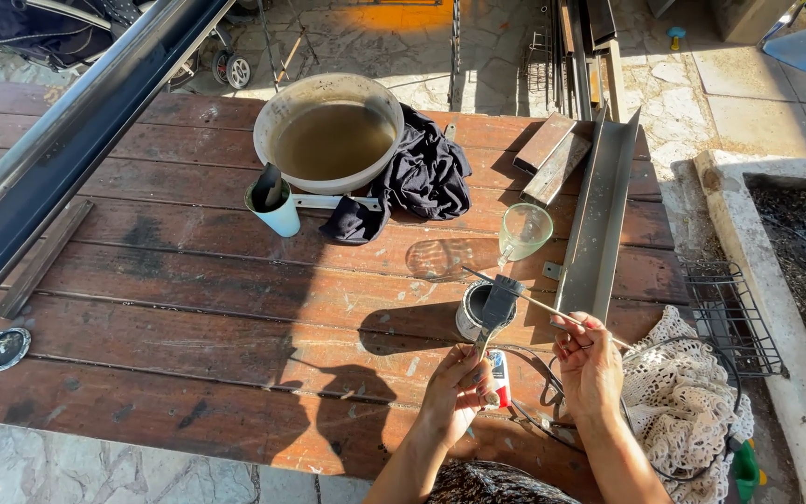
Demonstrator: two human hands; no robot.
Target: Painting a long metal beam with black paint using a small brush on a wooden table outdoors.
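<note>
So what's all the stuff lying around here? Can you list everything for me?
Wooden table: one, reddish-brown planks, fills the middle.
Basin: one, pale, holding murky brown liquid, far side of table.
Dark cloth: one, black, right of the basin.
Cup: one, light blue, in front of the basin.
Glass: one, clear, mid-right.
Small tin: one, grey, near the hands.
Metal channel: one, grey, right edge of table.
Wire basket: one, dark, off the right edge.
Crochet cloth: one, white, lower right.
Round lid: one, dark, left edge.
Brush: one, dark, over the tin.
Thin stick: one, pale.
Left hand: holds the brush.
Right hand: holds the thin stick.
</note>
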